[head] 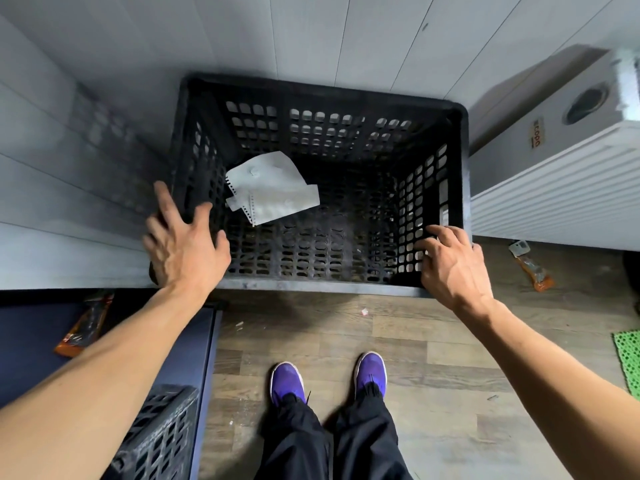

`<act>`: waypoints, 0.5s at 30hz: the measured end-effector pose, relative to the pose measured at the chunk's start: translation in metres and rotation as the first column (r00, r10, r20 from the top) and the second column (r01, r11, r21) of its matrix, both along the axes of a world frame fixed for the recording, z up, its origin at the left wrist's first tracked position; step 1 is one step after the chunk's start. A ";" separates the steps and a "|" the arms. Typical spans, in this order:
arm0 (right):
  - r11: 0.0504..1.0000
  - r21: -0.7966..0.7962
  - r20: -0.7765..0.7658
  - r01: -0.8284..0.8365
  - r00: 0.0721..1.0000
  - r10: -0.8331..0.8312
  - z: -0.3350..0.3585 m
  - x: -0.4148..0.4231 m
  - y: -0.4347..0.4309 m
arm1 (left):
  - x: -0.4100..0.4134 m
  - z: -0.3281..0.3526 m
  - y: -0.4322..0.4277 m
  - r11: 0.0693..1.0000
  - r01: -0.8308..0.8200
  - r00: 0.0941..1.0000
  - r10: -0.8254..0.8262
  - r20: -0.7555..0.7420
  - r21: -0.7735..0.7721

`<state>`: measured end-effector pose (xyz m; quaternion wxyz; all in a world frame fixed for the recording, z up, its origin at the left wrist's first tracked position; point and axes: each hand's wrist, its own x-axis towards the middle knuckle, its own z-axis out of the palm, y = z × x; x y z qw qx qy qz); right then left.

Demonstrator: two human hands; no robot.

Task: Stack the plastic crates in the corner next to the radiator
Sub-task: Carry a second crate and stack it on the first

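Note:
A black perforated plastic crate [322, 287] stands in the corner, its back against the grey panelled wall and its right side next to the white radiator [554, 199]. Torn white paper [273, 188] lies inside it. My left hand [183, 244] hovers at the crate's near left corner with fingers spread, holding nothing. My right hand [453, 265] rests at the near right corner, fingers apart over the rim. A second black crate [156, 441] shows at the lower left, partly hidden by my left forearm.
A dark blue surface [31, 348] at the left carries an orange wrapper [81, 327]. Another orange wrapper [531, 268] lies on the wooden floor by the radiator. A green mat [628, 358] sits at the right edge. My purple shoes [287, 379] stand below the crate.

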<state>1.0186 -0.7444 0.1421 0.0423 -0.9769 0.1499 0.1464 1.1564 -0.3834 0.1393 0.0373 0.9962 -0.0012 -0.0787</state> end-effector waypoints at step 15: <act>0.999 -0.022 0.045 0.030 0.999 -0.029 -0.005 0.003 0.003 | -0.003 -0.010 0.000 0.997 -0.060 0.998 0.062 0.028 -0.056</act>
